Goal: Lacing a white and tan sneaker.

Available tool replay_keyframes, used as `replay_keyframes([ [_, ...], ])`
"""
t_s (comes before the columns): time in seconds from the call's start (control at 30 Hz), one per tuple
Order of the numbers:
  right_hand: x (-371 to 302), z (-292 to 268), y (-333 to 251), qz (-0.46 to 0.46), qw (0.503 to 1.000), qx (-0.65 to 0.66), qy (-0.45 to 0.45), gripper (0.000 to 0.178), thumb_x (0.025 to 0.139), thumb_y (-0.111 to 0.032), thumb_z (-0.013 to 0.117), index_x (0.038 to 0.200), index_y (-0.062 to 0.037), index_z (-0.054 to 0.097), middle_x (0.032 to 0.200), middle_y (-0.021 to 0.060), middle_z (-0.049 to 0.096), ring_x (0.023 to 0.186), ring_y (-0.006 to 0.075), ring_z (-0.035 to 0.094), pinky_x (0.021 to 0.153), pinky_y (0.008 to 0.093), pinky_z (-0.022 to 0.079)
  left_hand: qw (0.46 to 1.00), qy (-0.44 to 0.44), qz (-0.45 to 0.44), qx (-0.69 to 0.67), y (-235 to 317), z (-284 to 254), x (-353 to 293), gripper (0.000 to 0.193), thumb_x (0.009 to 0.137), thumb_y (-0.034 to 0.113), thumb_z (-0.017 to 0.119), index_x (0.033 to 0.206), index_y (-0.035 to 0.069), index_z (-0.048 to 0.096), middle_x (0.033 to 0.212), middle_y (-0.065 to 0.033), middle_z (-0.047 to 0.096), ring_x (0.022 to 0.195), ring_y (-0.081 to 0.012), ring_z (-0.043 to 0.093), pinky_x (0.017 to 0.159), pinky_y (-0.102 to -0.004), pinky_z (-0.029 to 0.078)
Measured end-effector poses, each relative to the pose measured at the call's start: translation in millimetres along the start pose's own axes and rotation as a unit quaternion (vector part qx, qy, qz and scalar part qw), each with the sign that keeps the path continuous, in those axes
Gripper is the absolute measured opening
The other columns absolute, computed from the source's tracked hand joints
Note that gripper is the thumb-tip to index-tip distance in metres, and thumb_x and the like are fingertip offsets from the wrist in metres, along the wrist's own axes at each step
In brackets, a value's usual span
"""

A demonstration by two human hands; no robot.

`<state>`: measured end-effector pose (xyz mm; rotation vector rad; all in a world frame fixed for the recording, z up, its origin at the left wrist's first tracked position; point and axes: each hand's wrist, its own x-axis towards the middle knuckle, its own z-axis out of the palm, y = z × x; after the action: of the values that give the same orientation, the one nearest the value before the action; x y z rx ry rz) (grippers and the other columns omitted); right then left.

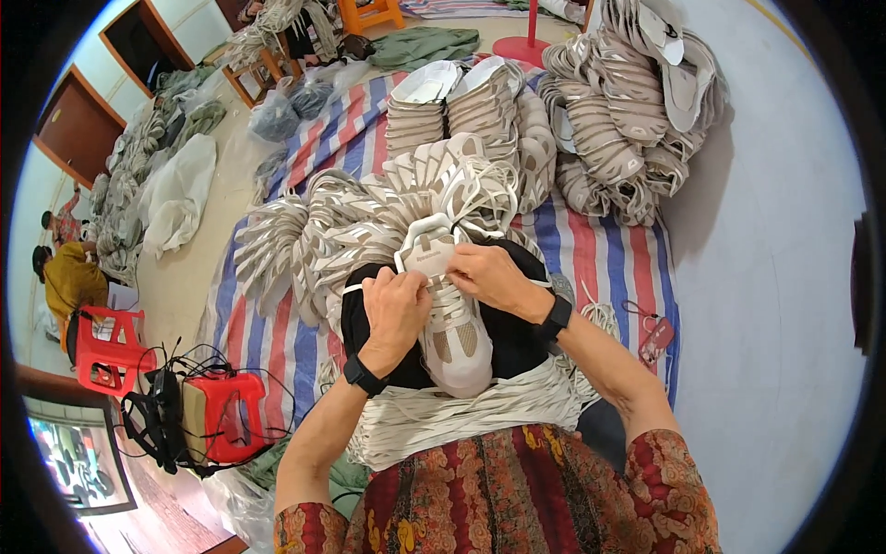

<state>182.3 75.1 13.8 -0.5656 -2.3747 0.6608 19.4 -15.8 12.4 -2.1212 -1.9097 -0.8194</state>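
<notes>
On my lap lies a beige and white shoe upper (459, 362), its toe toward me and its tongue (430, 257) standing up at the far end. White lacing crosses its lower eyelets. My left hand (395, 309) is closed in a pinch at the left eyelet edge, with a white lace end sticking out beside it. Over the right edge, beside the tongue, my right hand (494, 277) also pinches; a white lace end shows past its wrist side. The fingertips partly hide the upper eyelets. A thick bundle of white shoelaces (461, 420) rests across my lap, nearer my body.
Fanned rows of shoe uppers (360, 208) lie just beyond my knees on a striped sheet (591, 268). Taller stacks (614, 115) lean by the right wall. A red stool (235, 420) with cables stands at left. Another person (74, 282) sits farther left.
</notes>
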Motion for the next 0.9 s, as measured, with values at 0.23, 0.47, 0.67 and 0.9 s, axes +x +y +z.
replay_keyframes([
  [0.23,3,7,9,0.013,0.999,0.037,0.005,0.011,0.075,-0.013,0.059,0.078,-0.0016,0.059,0.072,0.0111,0.057,0.064,0.0285,0.057,0.057,0.0352,0.045,0.999,-0.016,-0.020,-0.024,-4,9,-1,0.006,0.068,0.011,0.064,0.071,0.012,0.058,0.063,0.0010,0.055,0.067,-0.0188,0.048,0.060,-0.0338,0.031],
  [0.47,13,8,12,0.158,0.977,0.136,-0.039,0.020,0.070,-0.018,0.057,0.072,0.0009,0.061,0.064,0.0176,0.059,0.059,0.0308,0.059,0.057,0.0363,0.045,0.979,-0.168,-0.090,-0.066,-11,6,10,0.011,0.073,0.019,0.060,0.068,0.009,0.057,0.067,-0.0088,0.057,0.070,-0.0264,0.049,0.058,-0.0390,0.032],
  [0.67,20,5,16,0.190,0.958,0.200,-0.075,0.020,0.070,-0.019,0.057,0.069,0.0013,0.060,0.058,0.0099,0.057,0.052,0.0179,0.054,0.051,0.0307,0.042,0.934,-0.231,-0.142,-0.232,-28,11,14,0.016,0.077,0.016,0.052,0.071,0.002,0.056,0.066,-0.0151,0.056,0.071,-0.0319,0.050,0.060,-0.0395,0.041],
  [0.9,6,-11,4,0.278,0.894,0.308,-0.172,0.021,0.076,-0.019,0.056,0.070,0.0016,0.057,0.055,-0.0022,0.047,0.053,0.0093,0.047,0.048,0.0268,0.037,0.903,-0.184,-0.136,-0.363,-22,-6,-2,0.022,0.075,0.003,0.058,0.096,0.003,0.051,0.082,-0.0111,0.050,0.083,-0.0267,0.048,0.068,-0.0323,0.041],
])
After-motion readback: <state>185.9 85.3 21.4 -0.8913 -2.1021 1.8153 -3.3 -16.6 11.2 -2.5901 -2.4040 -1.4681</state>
